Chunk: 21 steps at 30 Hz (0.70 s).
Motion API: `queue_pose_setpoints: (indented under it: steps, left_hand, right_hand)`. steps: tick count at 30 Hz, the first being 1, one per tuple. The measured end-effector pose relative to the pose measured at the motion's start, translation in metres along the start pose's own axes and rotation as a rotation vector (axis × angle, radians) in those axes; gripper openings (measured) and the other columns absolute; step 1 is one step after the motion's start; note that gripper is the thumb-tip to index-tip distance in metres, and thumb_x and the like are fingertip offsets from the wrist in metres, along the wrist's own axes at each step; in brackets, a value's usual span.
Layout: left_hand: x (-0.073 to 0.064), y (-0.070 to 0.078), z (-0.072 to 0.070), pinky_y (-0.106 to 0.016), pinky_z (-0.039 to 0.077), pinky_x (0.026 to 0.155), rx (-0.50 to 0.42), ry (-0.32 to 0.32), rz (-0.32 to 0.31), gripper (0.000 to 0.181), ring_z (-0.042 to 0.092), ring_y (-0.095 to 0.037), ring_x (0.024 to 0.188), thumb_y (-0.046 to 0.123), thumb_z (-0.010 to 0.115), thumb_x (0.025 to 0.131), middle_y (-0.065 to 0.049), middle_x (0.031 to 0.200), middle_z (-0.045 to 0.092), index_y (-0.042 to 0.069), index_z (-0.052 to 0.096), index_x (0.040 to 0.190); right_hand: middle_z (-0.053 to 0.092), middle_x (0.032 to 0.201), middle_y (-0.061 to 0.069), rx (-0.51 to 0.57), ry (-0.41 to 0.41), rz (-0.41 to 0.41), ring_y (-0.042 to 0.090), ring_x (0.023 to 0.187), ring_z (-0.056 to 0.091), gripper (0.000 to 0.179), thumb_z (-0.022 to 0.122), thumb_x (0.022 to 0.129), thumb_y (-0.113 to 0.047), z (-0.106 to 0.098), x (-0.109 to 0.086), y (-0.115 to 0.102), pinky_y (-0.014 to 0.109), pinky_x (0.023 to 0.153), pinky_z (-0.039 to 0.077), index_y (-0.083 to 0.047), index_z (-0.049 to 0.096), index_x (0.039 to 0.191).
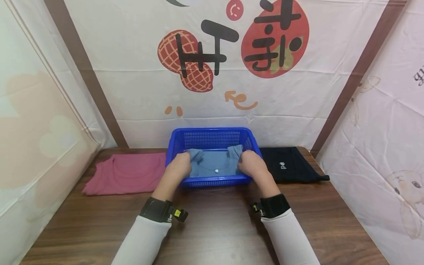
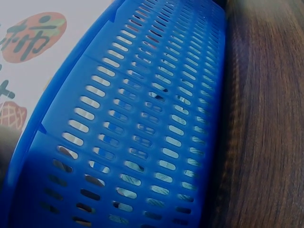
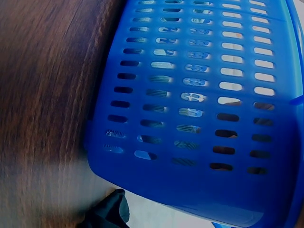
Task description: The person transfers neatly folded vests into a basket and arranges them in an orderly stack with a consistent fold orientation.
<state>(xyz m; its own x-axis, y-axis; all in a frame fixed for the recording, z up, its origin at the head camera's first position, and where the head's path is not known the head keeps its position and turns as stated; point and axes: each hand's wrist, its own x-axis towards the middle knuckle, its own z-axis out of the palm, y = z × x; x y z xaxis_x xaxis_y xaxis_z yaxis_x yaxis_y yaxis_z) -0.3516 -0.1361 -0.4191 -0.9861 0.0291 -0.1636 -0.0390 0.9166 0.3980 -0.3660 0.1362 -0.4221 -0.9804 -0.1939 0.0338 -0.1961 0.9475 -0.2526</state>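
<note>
A light blue shirt [image 1: 215, 163] with a small white tag lies in a blue plastic basket [image 1: 212, 129]. My left hand [image 1: 179, 165] reaches over the basket's near left corner and holds the shirt's left side with curled fingers. At the right side of the shirt, my right hand [image 1: 253, 163] grips the fabric in the same way, its fingertips partly hidden. Both wrist views are filled by the slotted outer wall of the basket [image 2: 118, 90], with pale fabric glimpsed through the slots; the fingers are out of sight there.
A pink top [image 1: 129, 175] lies flat left of the basket. On the right is a folded black garment [image 1: 291, 165] with a white print, one corner past the table edge. The brown wooden table [image 1: 212, 228] backs onto a printed cloth wall [image 1: 139, 99].
</note>
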Motion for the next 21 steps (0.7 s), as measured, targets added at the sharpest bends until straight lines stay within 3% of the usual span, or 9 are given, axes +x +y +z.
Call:
queue_pose_setpoints:
  steps: [6, 10, 12, 15, 21]
  left_hand:
    - [0.0021, -0.003, -0.0001, -0.061, 0.044, 0.108, -0.028, 0.06, 0.022, 0.052, 0.05, -0.037, 0.139, 0.004, 0.04, 0.105, -0.023, 0.153, 0.048, 0.0, 0.035, 0.157]
    - [0.0046, -0.0043, 0.0001, -0.061, 0.043, 0.109, -0.061, 0.105, 0.032, 0.054, 0.047, -0.038, 0.141, 0.008, 0.035, 0.108, -0.024, 0.155, 0.045, 0.001, 0.026, 0.16]
    - [0.0055, -0.0046, 0.0004, -0.061, 0.042, 0.11, -0.057, 0.103, 0.037, 0.055, 0.046, -0.038, 0.142, 0.008, 0.034, 0.108, -0.023, 0.156, 0.043, 0.002, 0.023, 0.162]
    - [0.0056, -0.004, 0.0008, -0.061, 0.04, 0.112, -0.047, 0.073, 0.038, 0.057, 0.043, -0.038, 0.144, 0.007, 0.036, 0.107, -0.022, 0.159, 0.04, 0.003, 0.02, 0.162]
    - [0.0043, -0.0036, 0.0012, -0.06, 0.038, 0.114, -0.024, 0.036, 0.037, 0.057, 0.042, -0.037, 0.146, 0.007, 0.038, 0.106, -0.022, 0.159, 0.04, 0.002, 0.023, 0.161]
  right_hand:
    - [0.065, 0.11, 0.014, -0.039, 0.021, -0.015, 0.024, 0.083, 0.061, 0.02, 0.062, 0.097, -0.021, 0.0033, 0.0009, 0.0001, 0.043, 0.081, 0.056, -0.006, 0.072, 0.088]
    - [0.063, 0.127, 0.018, -0.063, 0.034, -0.039, 0.027, 0.095, 0.064, 0.025, 0.062, 0.098, -0.022, 0.003, 0.0011, 0.0012, 0.049, 0.092, 0.056, -0.002, 0.073, 0.106]
    - [0.064, 0.125, 0.018, -0.077, 0.026, -0.052, 0.027, 0.095, 0.064, 0.024, 0.061, 0.098, -0.023, 0.0031, 0.0009, 0.0012, 0.049, 0.092, 0.056, -0.003, 0.072, 0.104]
    - [0.065, 0.111, 0.014, -0.099, 0.003, -0.061, 0.026, 0.088, 0.062, 0.021, 0.061, 0.098, -0.024, 0.004, 0.0009, 0.0015, 0.046, 0.087, 0.055, -0.007, 0.071, 0.089]
    - [0.06, 0.087, 0.005, -0.099, -0.015, -0.053, 0.022, 0.075, 0.057, 0.034, 0.061, 0.098, -0.025, 0.0071, 0.0027, 0.0028, 0.043, 0.078, 0.053, -0.015, 0.061, 0.066]
